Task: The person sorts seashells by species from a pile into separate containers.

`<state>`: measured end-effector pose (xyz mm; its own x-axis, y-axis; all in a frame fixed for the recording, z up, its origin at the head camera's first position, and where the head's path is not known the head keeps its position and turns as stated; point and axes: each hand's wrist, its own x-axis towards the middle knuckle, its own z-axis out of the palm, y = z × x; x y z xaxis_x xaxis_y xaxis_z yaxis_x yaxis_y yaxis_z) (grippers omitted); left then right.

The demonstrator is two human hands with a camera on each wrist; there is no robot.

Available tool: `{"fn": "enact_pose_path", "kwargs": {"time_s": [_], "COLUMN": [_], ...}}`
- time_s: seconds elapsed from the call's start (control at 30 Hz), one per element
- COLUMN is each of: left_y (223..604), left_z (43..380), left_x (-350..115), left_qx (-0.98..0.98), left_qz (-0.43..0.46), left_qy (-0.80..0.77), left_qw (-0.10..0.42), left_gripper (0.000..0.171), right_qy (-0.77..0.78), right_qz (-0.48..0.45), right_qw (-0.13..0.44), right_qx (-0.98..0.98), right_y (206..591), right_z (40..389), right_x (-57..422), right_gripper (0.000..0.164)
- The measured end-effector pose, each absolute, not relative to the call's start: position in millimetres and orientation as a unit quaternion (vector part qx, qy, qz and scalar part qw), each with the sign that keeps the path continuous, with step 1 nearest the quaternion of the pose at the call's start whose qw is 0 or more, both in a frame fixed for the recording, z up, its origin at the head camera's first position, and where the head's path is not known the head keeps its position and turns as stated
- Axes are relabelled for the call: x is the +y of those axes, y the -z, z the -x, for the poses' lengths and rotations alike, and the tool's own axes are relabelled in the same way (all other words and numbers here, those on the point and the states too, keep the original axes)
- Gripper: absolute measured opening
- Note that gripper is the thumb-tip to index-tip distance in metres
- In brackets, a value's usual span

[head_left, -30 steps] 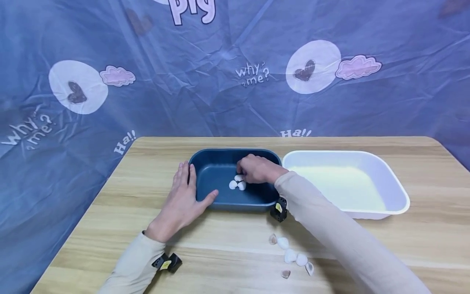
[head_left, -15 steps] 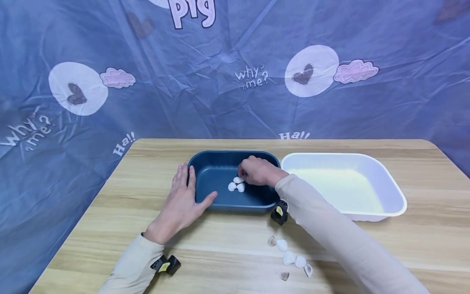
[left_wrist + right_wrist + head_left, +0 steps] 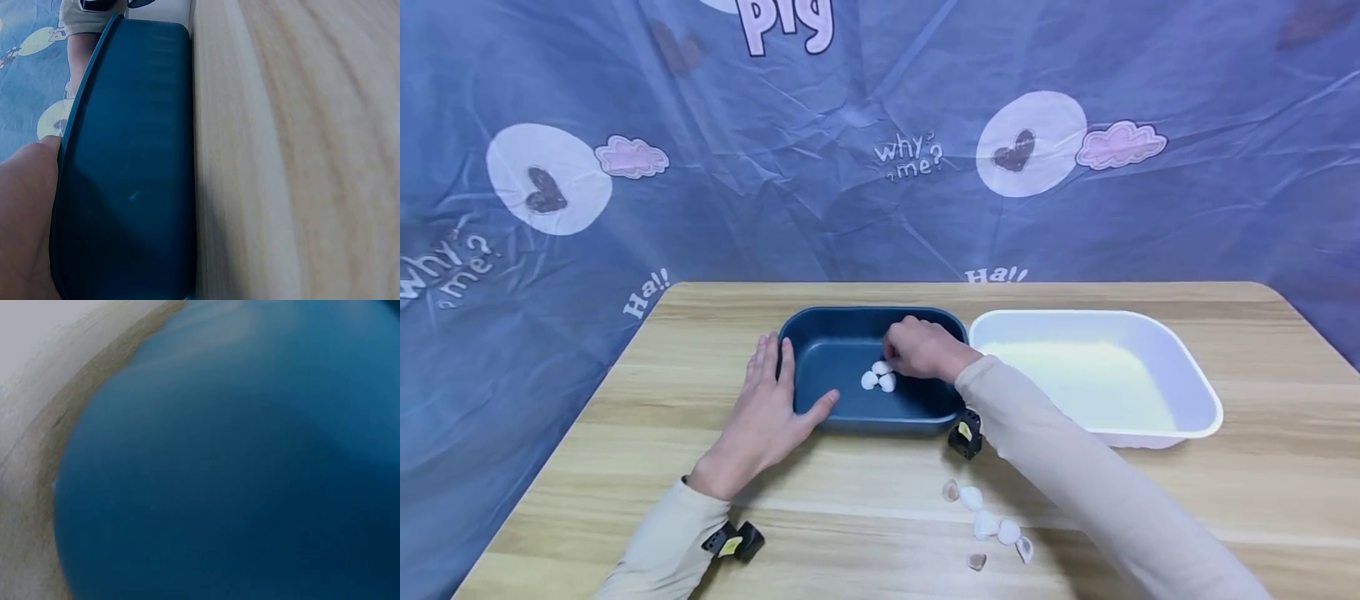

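A dark blue tray (image 3: 842, 408) stands on the table, with a cluster of white seashells (image 3: 868, 380) inside it. My left hand (image 3: 767, 408) rests against the tray's left end, fingers straight along the outside and thumb over the front rim. In the left wrist view, part of that hand (image 3: 28, 206) lies at the rim of the tray (image 3: 125, 156). My right hand (image 3: 921, 347) reaches inside with curled fingers, its fingertips at the uppermost white seashell (image 3: 881, 367). Only the tray's blurred blue wall (image 3: 219, 462) and a pale strip show in the right wrist view.
Just right of the blue tray stands a white tray (image 3: 1090, 392), partly behind my right sleeve (image 3: 1075, 458). Several white and brownish seashells (image 3: 986, 525) lie on the wooden table (image 3: 865, 508) in front. A patterned blue cloth (image 3: 820, 183) hangs behind.
The head view has shifted slightly. My right hand stays at the cluster of shells in the blue tray, and my left hand keeps its place at the rim.
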<state>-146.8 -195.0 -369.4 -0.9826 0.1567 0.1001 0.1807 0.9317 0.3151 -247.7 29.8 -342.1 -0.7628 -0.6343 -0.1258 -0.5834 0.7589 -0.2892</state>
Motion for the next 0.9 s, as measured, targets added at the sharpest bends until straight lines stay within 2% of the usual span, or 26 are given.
{"fn": "enact_pose_path", "kwargs": {"time_s": [0.3, 0.53, 0.67, 0.9], "left_y": [371.4, 371.8, 370.8, 370.6], "left_z": [147.7, 147.9, 148.2, 146.9], "left_x": [-189.6, -188.9, -191.1, -194.0], "left_qx": [-0.982, -0.981, -0.981, -0.981], "left_qz": [0.089, 0.088, 0.084, 0.085], "left_qy": [0.162, 0.167, 0.173, 0.169], "left_qw": [0.042, 0.032, 0.024, 0.028], "left_gripper": [0.106, 0.107, 0.107, 0.107], "right_qy": [0.121, 0.115, 0.12, 0.153], "right_qz": [0.328, 0.318, 0.345, 0.402], "right_qw": [0.108, 0.099, 0.043, -0.053], "right_qx": [0.931, 0.936, 0.93, 0.901], "right_y": [343.8, 333.9, 314.7, 293.6], "right_z": [244.9, 238.5, 225.7, 176.8], "right_x": [36.2, 41.9, 51.7, 85.5], "right_gripper": [0.02, 0.012, 0.02, 0.017]}}
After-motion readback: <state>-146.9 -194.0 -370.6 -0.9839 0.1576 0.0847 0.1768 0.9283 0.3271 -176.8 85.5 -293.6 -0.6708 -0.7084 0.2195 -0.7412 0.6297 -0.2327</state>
